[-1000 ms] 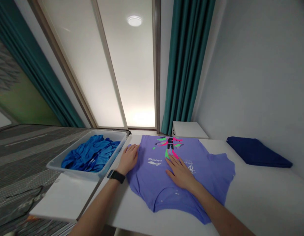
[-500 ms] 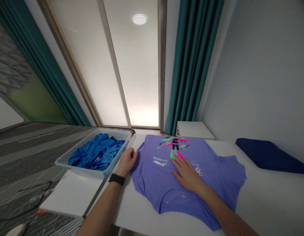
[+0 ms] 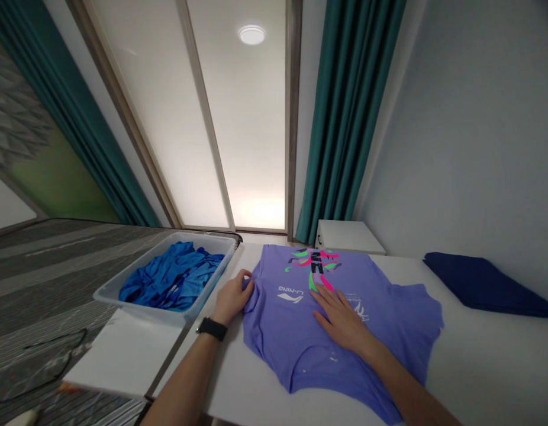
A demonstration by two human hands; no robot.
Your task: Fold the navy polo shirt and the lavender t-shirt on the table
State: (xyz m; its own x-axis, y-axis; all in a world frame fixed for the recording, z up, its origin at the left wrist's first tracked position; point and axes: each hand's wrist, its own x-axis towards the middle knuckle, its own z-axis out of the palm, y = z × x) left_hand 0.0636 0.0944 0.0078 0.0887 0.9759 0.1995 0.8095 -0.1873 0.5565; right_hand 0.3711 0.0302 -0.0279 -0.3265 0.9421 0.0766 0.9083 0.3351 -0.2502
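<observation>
While right hand (image 3: 342, 322) touches shirt (image 3: 285, 334) (purple), left hand (image 3: 232, 297) at edge

The right hand (image 3: 342, 322) lies flat, palm down, while the left hand's (image 3: 232, 299) fingers curl.

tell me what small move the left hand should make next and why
Probably the left hand should draw the shirt's left edge inward: it is right at that edge, where the cloth looks bunched, while the right hand lies flat on the front and could steady it.
</observation>
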